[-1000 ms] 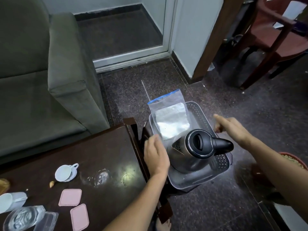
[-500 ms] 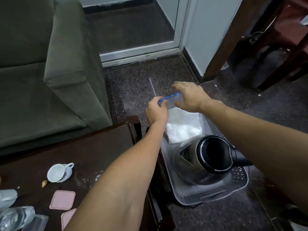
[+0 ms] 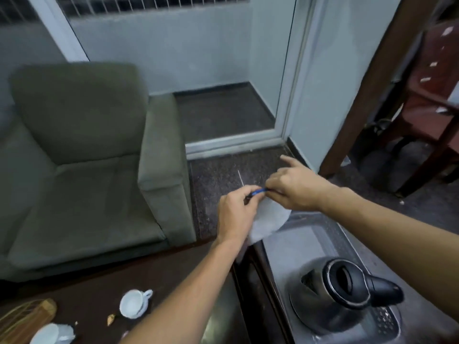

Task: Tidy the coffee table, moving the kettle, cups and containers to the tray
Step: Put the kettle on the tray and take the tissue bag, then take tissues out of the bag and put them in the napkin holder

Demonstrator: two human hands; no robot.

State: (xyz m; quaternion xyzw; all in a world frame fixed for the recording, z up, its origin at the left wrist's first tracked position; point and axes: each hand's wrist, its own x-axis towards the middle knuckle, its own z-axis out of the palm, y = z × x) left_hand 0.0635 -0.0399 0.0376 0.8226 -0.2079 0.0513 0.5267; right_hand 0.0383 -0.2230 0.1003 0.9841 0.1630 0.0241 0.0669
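A clear zip bag of white powder (image 3: 269, 217) hangs above the far end of the grey plastic tray (image 3: 330, 234). My left hand (image 3: 236, 214) pinches the left end of its blue zip strip and my right hand (image 3: 298, 188) pinches the right end, index finger sticking out. A steel kettle (image 3: 332, 299) with a black lid and handle stands at the near end of the tray. On the dark wooden coffee table (image 3: 173, 281) lie a white cup on its side (image 3: 134, 302) and another white cup (image 3: 51, 333) at the bottom left.
A green armchair (image 3: 87, 170) stands behind the table on the left. A woven wooden object (image 3: 27, 319) lies at the table's left edge. A glass door (image 3: 223, 70) is ahead; a wooden post (image 3: 372, 83) and red chair (image 3: 437, 95) are at the right.
Both hands have taken hold of the bag's zip strip and lifted the bag off the tray. The camera has tilted up, so the kettle and table sit lower in view.
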